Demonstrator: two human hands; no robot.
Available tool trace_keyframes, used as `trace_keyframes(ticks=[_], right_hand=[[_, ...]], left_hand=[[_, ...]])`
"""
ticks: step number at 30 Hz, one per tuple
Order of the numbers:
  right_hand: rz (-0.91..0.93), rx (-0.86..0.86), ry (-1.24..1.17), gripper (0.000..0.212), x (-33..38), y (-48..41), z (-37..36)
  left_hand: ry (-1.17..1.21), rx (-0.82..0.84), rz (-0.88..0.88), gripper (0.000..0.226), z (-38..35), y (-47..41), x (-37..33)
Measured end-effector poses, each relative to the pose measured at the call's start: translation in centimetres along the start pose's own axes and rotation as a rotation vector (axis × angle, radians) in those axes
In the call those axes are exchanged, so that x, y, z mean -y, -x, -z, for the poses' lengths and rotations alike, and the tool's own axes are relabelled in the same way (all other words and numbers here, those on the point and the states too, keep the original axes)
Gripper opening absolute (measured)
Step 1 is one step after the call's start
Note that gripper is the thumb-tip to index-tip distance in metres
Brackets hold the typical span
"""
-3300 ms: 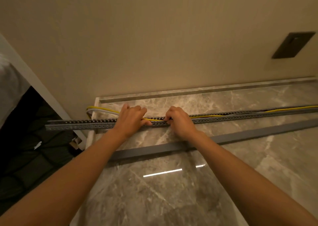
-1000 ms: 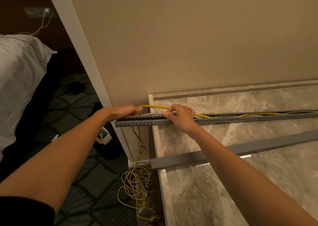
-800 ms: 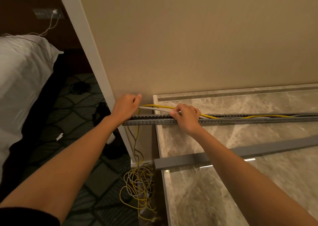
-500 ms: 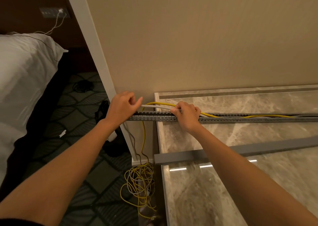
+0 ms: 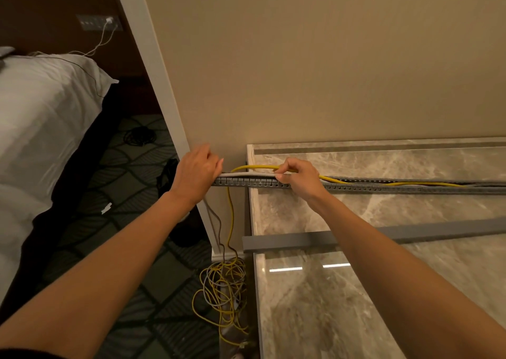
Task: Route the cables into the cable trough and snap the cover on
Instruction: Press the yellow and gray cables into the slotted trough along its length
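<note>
A long grey slotted cable trough (image 5: pixel 383 187) lies along the marble counter (image 5: pixel 410 290) near the wall, its left end overhanging the counter's edge. A yellow cable (image 5: pixel 257 167) and a grey cable (image 5: pixel 238 174) run in it, arch up at the left end and drop to the floor. My left hand (image 5: pixel 197 174) is closed at the trough's left end, where the grey cable ends. My right hand (image 5: pixel 299 178) pinches the cables just right of the arch. The flat grey cover (image 5: pixel 287 242) lies loose on the counter, nearer to me.
A tangle of yellow and grey cable (image 5: pixel 223 290) lies on the patterned carpet below the counter's end. A bed with white linen (image 5: pixel 41 117) is at the left, beyond a white wall corner (image 5: pixel 153 65). The beige wall stands right behind the trough.
My view swung left to the trough's overhanging end. Both hands slid left along the trough, and the left hand closed at the very end while the right pinched the arching cables.
</note>
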State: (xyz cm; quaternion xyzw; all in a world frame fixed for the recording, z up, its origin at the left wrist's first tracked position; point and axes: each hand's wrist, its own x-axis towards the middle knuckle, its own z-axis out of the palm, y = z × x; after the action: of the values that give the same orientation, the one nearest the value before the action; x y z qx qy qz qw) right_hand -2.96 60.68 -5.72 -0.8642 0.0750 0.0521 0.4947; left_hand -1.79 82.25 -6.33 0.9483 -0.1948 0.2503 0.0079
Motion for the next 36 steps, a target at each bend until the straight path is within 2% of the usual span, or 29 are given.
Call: trace_keyframes(ticks=[3,5,7,9,11,13,15,17,19,21,24,27,30,33,36], right_hand=[[-0.018,0.023,-0.036,0.041,0.0,-0.1,0.3],[-0.027,0.03,-0.054,0.029,0.3,0.0,0.3],[-0.013,0.053,-0.005,0.014,0.5,0.2,0.4],[0.026,0.091,0.101,0.021,0.6,0.4,0.6],[0.058,0.095,0.138,0.029,0.5,0.6,0.9],[0.055,0.115,0.127,0.027,0.5,0.7,1.1],[0.028,0.121,0.057,0.02,0.4,0.6,1.3],[0.0,0.083,-0.044,0.023,0.2,0.6,1.3],[-0.022,0.053,-0.106,0.033,0.0,0.4,1.3],[-0.024,0.099,-0.119,0.035,-0.2,0.4,1.4],[-0.006,0.189,-0.039,0.032,-0.4,0.4,1.3],[0.013,0.158,0.092,0.039,-0.5,0.4,0.8],[0.032,0.124,0.163,0.028,-0.3,0.3,0.7],[0.055,0.097,0.181,0.033,-0.5,0.5,0.6],[0.102,0.054,0.191,0.03,-0.8,1.0,0.2]], left_hand=[[0.064,0.027,-0.084,0.02,0.1,0.0,-0.4],[0.201,0.097,-0.093,0.02,0.1,0.0,-1.0],[0.373,0.219,0.009,0.019,0.4,-0.5,-1.8],[0.484,0.356,0.161,0.014,0.5,-1.6,-2.3],[0.612,0.482,0.302,0.022,0.8,-2.7,-2.4],[0.7,0.591,0.389,0.032,0.9,-3.6,-2.5],[0.725,0.654,0.396,0.05,0.9,-4.2,-2.7],[0.741,0.694,0.369,0.062,0.8,-4.7,-2.9],[0.753,0.794,0.354,0.057,0.6,-5.1,-2.9],[0.787,0.888,0.369,0.04,0.6,-5.4,-2.6],[0.729,0.994,0.314,0.024,0.5,-5.7,-2.2],[0.665,1.139,0.285,0.041,0.0,-5.6,-1.9],[0.667,1.263,0.27,0.055,-0.1,-5.7,-1.7],[0.689,1.242,0.27,0.049,0.0,-5.7,-0.6],[0.676,1.009,0.263,0.042,-0.3,-5.2,1.4]])
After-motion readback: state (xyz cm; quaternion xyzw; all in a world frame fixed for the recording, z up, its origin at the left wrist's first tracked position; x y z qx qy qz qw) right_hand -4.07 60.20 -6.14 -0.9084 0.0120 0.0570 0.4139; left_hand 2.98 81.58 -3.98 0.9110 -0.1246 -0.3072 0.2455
